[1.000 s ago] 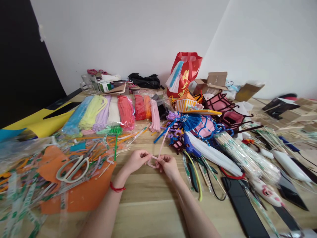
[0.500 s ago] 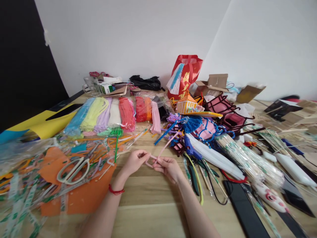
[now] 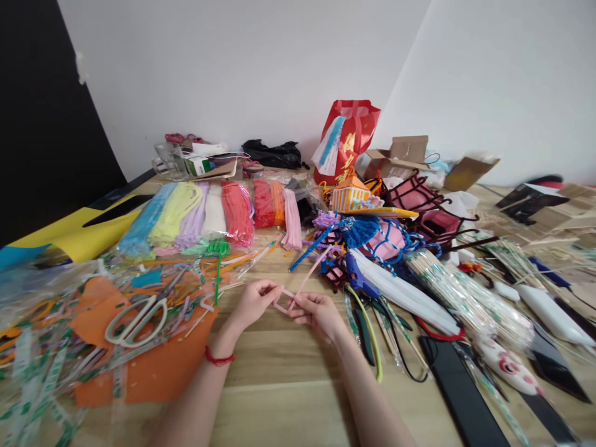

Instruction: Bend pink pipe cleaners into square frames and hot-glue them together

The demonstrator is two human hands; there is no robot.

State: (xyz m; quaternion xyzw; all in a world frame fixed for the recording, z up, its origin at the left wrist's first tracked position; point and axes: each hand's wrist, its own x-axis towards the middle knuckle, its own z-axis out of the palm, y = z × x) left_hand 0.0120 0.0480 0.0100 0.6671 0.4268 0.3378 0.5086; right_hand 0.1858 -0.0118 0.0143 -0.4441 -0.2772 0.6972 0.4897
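Together, left hand and right hand, fingers pinched on a bent pink pipe cleaner, above wooden table.

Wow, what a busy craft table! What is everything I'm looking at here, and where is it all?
pink pipe cleaner: one, pink, bent into a loop between both hands, long end pointing away
pipe cleaner bundles: several, blue to pink, bagged, far left
scissors: one, pale handles, on orange sheet at left
red bag: one, upright by the wall
cardboard boxes: a few, brown, behind on the right
wooden sticks: bagged bundles, right
glue gun: one, blue, centre right
wooden table: one, light
left hand: red wrist cord, pinching the loop
right hand: pinching the loop
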